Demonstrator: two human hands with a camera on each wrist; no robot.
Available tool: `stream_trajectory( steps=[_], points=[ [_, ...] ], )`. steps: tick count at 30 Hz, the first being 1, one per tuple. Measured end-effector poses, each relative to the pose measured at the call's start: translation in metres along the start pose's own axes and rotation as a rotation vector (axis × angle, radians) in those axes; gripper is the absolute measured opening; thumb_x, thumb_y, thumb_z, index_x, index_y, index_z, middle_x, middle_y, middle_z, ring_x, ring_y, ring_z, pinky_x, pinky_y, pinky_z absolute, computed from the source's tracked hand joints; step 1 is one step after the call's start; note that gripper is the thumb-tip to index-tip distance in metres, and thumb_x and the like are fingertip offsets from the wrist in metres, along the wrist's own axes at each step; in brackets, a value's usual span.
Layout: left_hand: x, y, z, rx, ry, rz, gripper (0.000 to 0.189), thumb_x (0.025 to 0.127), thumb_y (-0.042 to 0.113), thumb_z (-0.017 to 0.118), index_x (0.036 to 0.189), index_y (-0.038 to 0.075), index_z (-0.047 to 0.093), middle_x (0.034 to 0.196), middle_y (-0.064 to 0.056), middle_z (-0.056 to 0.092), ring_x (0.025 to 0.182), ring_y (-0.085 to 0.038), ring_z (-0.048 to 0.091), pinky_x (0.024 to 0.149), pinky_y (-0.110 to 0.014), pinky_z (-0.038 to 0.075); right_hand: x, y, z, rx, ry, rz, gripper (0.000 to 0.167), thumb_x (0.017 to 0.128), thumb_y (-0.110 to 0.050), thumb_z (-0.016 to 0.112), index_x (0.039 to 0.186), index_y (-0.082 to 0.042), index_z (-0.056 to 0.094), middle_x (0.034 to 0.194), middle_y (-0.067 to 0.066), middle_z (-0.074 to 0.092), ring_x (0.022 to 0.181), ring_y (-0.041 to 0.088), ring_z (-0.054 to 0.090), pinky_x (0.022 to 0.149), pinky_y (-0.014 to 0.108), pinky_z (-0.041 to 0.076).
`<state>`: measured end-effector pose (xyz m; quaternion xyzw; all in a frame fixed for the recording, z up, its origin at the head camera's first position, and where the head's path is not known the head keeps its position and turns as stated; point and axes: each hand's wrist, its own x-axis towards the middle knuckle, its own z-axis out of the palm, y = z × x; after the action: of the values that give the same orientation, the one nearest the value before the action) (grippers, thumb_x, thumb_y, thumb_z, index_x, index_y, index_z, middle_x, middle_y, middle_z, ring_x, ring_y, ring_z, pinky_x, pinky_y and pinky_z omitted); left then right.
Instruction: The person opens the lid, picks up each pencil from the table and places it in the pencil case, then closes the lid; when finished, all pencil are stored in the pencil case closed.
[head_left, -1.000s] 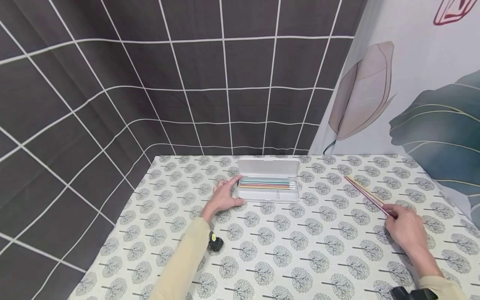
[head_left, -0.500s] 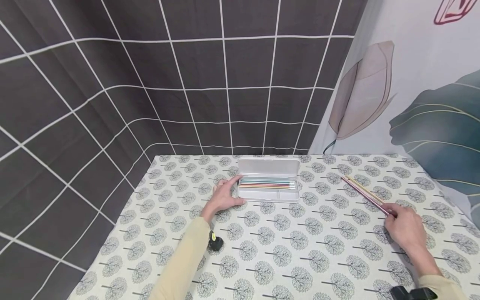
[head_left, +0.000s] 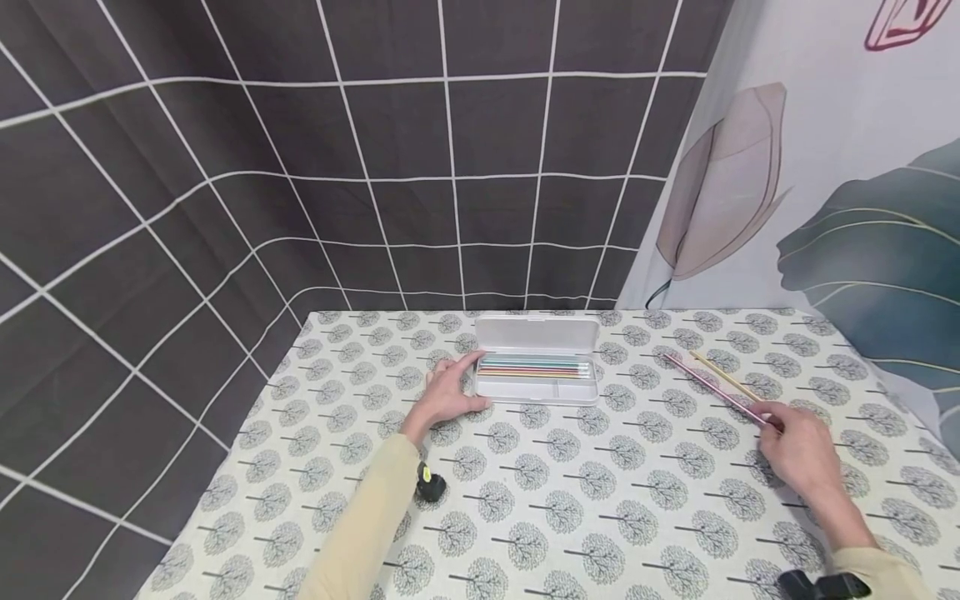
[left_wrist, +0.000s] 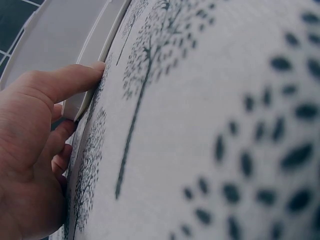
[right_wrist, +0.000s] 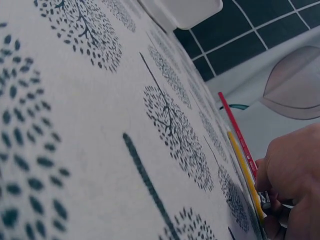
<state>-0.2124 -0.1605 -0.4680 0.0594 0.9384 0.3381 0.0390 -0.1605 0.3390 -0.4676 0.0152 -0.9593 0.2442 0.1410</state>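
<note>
A white pencil case (head_left: 517, 390) stands with its lid raised near the back of the table, several coloured pencils (head_left: 534, 367) lying in its rear compartment. My left hand (head_left: 447, 393) grips the case's left end, thumb at the front edge and fingers behind. On the right, my right hand (head_left: 804, 450) pinches a red pencil (head_left: 711, 387) near its end, its other end pointing toward the back left. Beside it a yellow pencil (head_left: 725, 377) lies on the cloth, its near end partly hidden by the fingers; in the right wrist view its metal-tipped end (right_wrist: 265, 199) shows right at the fingertips.
A tree-print cloth (head_left: 570, 500) covers the table. A dark curtain with white grid lines (head_left: 405, 133) hangs behind and to the left, and a white leaf-print curtain (head_left: 750, 275) at the right. A black wrist camera (head_left: 431, 483) sits by my left forearm.
The red pencil has moved left with my right hand, away from the yellow pencil, which stays where it was. My left hand and the pencil case have not moved.
</note>
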Motion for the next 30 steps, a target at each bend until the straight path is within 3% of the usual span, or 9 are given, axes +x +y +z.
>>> stream_trajectory(
  steps=[5, 11, 18, 22, 30],
  points=[
    [0.0, -0.001, 0.0, 0.001, 0.0, 0.003, 0.095, 0.074, 0.036, 0.087, 0.154, 0.032, 0.038, 0.138, -0.018, 0.047, 0.127, -0.034, 0.037, 0.099, -0.061, 0.038, 0.0, -0.004, 0.001, 0.027, -0.009, -0.055, 0.035, 0.082, 0.01, 0.055, 0.114, 0.005, 0.065, 0.081, 0.017, 0.057, 0.068, 0.028, 0.048, 0.05, 0.036, 0.037],
    [0.0, 0.0, 0.0, 0.006, 0.003, 0.007, 0.095, 0.073, 0.035, 0.087, 0.154, 0.032, 0.038, 0.137, -0.018, 0.048, 0.127, -0.033, 0.036, 0.1, -0.059, 0.037, 0.002, -0.01, 0.001, 0.059, -0.024, -0.107, 0.037, 0.08, 0.012, 0.056, 0.116, 0.006, 0.064, 0.088, 0.025, 0.06, 0.082, 0.043, 0.053, 0.064, 0.056, 0.041],
    [-0.001, 0.002, -0.001, 0.007, 0.003, 0.011, 0.095, 0.073, 0.034, 0.088, 0.154, 0.03, 0.038, 0.136, -0.017, 0.05, 0.127, -0.032, 0.037, 0.101, -0.057, 0.036, 0.006, -0.02, 0.003, 0.08, -0.015, -0.157, 0.035, 0.08, 0.013, 0.057, 0.113, 0.005, 0.066, 0.085, 0.019, 0.06, 0.067, 0.026, 0.049, 0.054, 0.038, 0.036],
    [-0.001, 0.002, -0.001, 0.011, 0.0, 0.012, 0.095, 0.074, 0.034, 0.088, 0.155, 0.03, 0.038, 0.135, -0.016, 0.051, 0.127, -0.031, 0.037, 0.102, -0.056, 0.035, 0.008, -0.025, 0.004, 0.09, -0.009, -0.178, 0.032, 0.081, 0.013, 0.059, 0.111, 0.004, 0.066, 0.083, 0.018, 0.06, 0.063, 0.021, 0.046, 0.053, 0.035, 0.035],
    [-0.002, 0.002, -0.001, 0.011, 0.002, 0.013, 0.095, 0.074, 0.034, 0.088, 0.155, 0.029, 0.038, 0.134, -0.016, 0.052, 0.126, -0.032, 0.038, 0.1, -0.057, 0.036, 0.013, -0.035, 0.007, 0.11, -0.002, -0.233, 0.034, 0.079, 0.016, 0.061, 0.109, 0.003, 0.068, 0.083, 0.018, 0.061, 0.068, 0.024, 0.049, 0.05, 0.032, 0.038]
  ],
)
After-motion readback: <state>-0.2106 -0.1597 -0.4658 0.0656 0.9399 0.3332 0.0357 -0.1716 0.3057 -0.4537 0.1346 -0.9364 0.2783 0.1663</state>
